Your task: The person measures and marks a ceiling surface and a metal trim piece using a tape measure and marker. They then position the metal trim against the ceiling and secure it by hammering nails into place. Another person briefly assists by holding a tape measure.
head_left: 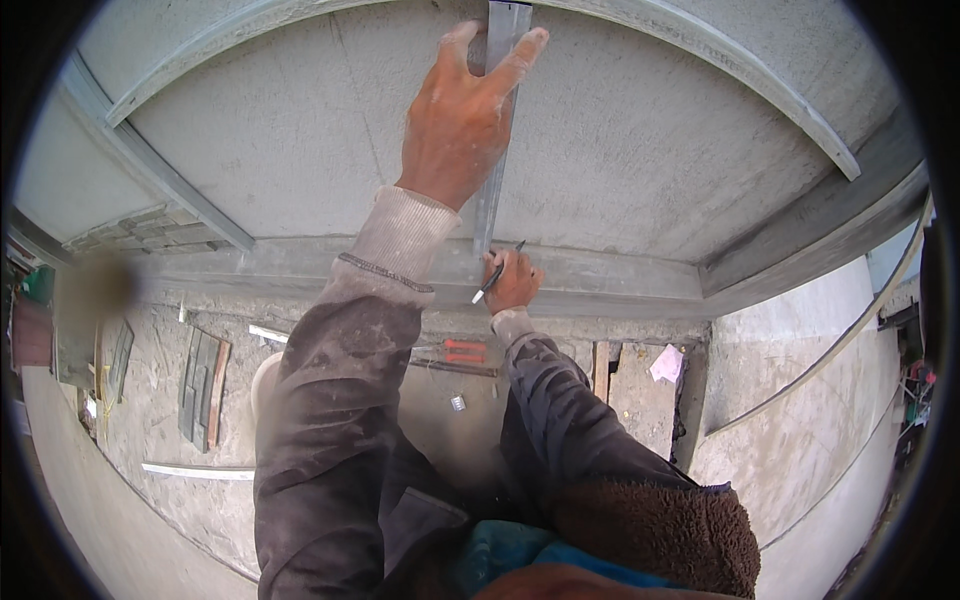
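A narrow grey metal strip (488, 205) stands upright against the rough grey wall (620, 140). Near its upper part, my left hand (455, 130) straddles it with thumb and fingers on either edge, pressing it to the wall. Lower down, beside the strip's bottom end, my right hand (515, 280) pinches a slim black marker (492, 279) with a pale end. The marker lies at a slant across the fingers, its dark end toward the wall. Whether it touches the strip I cannot tell.
A curved pale metal rail (735, 70) crosses the upper wall; another rail (160, 155) slants at left. On the dusty floor lie a red-handled tool (465, 350), a small whitish piece (458, 403), dark slats (200, 390), a white strip (198, 470) and pink paper (666, 363). A cable (830, 355) hangs right.
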Demonstrator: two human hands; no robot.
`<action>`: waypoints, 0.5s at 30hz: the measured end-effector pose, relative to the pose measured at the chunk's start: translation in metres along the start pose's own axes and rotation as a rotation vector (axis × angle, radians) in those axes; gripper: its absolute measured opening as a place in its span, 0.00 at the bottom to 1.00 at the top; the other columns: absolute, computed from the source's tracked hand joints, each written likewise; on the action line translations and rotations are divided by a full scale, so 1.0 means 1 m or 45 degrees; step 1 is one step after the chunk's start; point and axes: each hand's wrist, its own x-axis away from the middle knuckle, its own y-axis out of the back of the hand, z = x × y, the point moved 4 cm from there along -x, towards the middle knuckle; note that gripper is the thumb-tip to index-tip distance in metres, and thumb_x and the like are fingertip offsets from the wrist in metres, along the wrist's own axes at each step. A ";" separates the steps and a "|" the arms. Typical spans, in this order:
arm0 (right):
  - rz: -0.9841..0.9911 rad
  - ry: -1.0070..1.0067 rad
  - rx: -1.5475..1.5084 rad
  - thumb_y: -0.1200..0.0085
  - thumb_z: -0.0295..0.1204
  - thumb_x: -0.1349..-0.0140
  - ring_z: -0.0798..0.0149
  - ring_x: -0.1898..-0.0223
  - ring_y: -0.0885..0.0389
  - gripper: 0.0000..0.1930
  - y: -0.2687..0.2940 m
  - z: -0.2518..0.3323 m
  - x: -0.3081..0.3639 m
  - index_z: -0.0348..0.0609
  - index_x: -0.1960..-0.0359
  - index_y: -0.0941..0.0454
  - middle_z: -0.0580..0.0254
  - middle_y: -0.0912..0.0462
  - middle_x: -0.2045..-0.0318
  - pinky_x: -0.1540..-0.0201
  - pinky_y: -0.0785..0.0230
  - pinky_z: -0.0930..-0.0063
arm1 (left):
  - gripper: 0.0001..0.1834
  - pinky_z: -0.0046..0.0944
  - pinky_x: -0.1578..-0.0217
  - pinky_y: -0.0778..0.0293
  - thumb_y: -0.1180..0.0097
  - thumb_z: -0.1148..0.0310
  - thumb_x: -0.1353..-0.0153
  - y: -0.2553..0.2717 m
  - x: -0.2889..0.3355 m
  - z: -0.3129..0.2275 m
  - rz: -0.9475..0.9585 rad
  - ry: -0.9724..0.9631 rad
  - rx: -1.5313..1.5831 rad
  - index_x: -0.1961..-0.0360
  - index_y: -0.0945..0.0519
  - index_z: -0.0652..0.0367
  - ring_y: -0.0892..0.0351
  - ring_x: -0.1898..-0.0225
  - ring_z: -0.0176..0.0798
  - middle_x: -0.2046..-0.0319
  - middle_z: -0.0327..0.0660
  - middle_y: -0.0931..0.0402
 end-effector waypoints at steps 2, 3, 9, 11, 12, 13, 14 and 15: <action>-0.005 0.012 -0.007 0.37 0.40 0.41 0.62 0.62 0.23 0.10 0.001 0.002 -0.001 0.56 0.68 0.26 0.76 0.22 0.71 0.56 0.42 0.57 | 0.31 0.41 0.63 0.14 0.38 0.76 0.42 -0.001 0.001 0.002 -0.014 -0.008 0.006 0.37 0.25 0.39 0.16 0.60 0.46 0.48 0.55 0.29; -0.009 0.020 -0.014 0.37 0.40 0.41 0.62 0.62 0.23 0.10 0.002 0.004 -0.001 0.56 0.68 0.26 0.76 0.22 0.71 0.56 0.42 0.57 | 0.31 0.38 0.66 0.15 0.38 0.75 0.40 -0.001 0.001 0.003 -0.035 -0.018 -0.014 0.37 0.26 0.38 0.17 0.64 0.41 0.48 0.52 0.30; -0.017 0.034 -0.014 0.36 0.39 0.42 0.63 0.62 0.23 0.10 0.003 0.003 -0.002 0.56 0.68 0.26 0.76 0.22 0.71 0.56 0.42 0.58 | 0.31 0.38 0.67 0.15 0.37 0.72 0.40 -0.002 0.001 0.003 -0.039 -0.067 -0.044 0.35 0.29 0.42 0.17 0.65 0.41 0.48 0.53 0.28; -0.024 0.034 -0.013 0.36 0.38 0.42 0.63 0.62 0.23 0.10 0.003 0.004 -0.002 0.56 0.69 0.27 0.76 0.22 0.71 0.56 0.42 0.58 | 0.29 0.33 0.72 0.18 0.39 0.72 0.37 0.002 -0.001 0.002 -0.022 -0.020 -0.049 0.36 0.26 0.34 0.20 0.74 0.30 0.46 0.48 0.30; -0.029 0.032 -0.010 0.36 0.38 0.42 0.63 0.62 0.23 0.10 0.003 0.004 -0.002 0.56 0.69 0.27 0.76 0.22 0.71 0.56 0.42 0.58 | 0.29 0.33 0.73 0.18 0.39 0.72 0.37 0.001 -0.001 0.002 -0.036 -0.027 -0.046 0.37 0.26 0.34 0.20 0.74 0.30 0.46 0.48 0.30; -0.033 0.029 -0.006 0.36 0.38 0.42 0.63 0.62 0.23 0.10 0.003 0.004 -0.002 0.56 0.69 0.27 0.76 0.22 0.71 0.56 0.42 0.58 | 0.29 0.33 0.73 0.18 0.39 0.72 0.37 0.000 -0.001 0.003 -0.050 -0.033 -0.042 0.37 0.25 0.34 0.20 0.74 0.29 0.46 0.48 0.30; -0.011 0.024 -0.014 0.36 0.38 0.42 0.63 0.62 0.23 0.10 0.001 0.003 -0.001 0.56 0.67 0.25 0.76 0.22 0.70 0.55 0.42 0.57 | 0.28 0.33 0.73 0.18 0.39 0.72 0.37 0.000 -0.001 0.004 -0.065 -0.039 -0.038 0.37 0.25 0.33 0.20 0.75 0.29 0.45 0.48 0.29; 0.011 0.018 -0.022 0.36 0.38 0.41 0.63 0.61 0.22 0.09 -0.001 0.001 0.000 0.56 0.65 0.24 0.76 0.22 0.69 0.54 0.42 0.56 | 0.28 0.33 0.73 0.18 0.39 0.72 0.37 0.001 0.000 0.003 -0.058 -0.024 -0.025 0.37 0.25 0.33 0.20 0.74 0.29 0.45 0.48 0.29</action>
